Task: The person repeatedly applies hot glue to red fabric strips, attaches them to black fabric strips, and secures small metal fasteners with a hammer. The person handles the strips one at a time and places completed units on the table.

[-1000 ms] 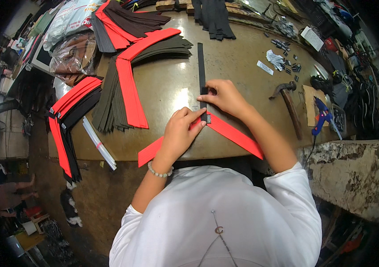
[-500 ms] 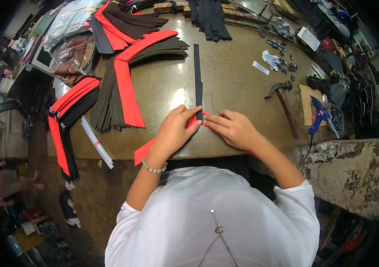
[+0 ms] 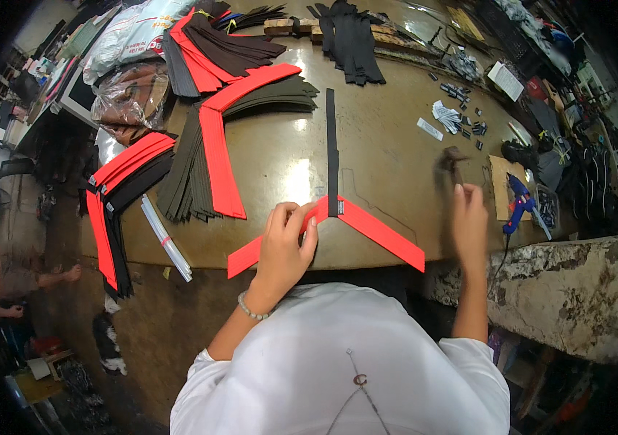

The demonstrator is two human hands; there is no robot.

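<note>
Under your left fingers (image 3: 296,221) lay the red V-shaped piece (image 3: 367,226), flat at the table's near edge, its two arms spreading down and outward from the apex just beside your fingertips. The black strip (image 3: 331,148) ran straight away from that apex, its near end overlapping the red. Your right fingers (image 3: 468,199) gripped the blurred hammer (image 3: 452,161).

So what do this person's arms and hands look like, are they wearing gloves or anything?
No gloves: both hands are bare. The left hand has a thin bracelet of small pale beads round the wrist. The right hand is blurred, and no ring, watch or band can be made out on it. Both forearms are uncovered; short white sleeves of a white top end near the elbows.
</note>
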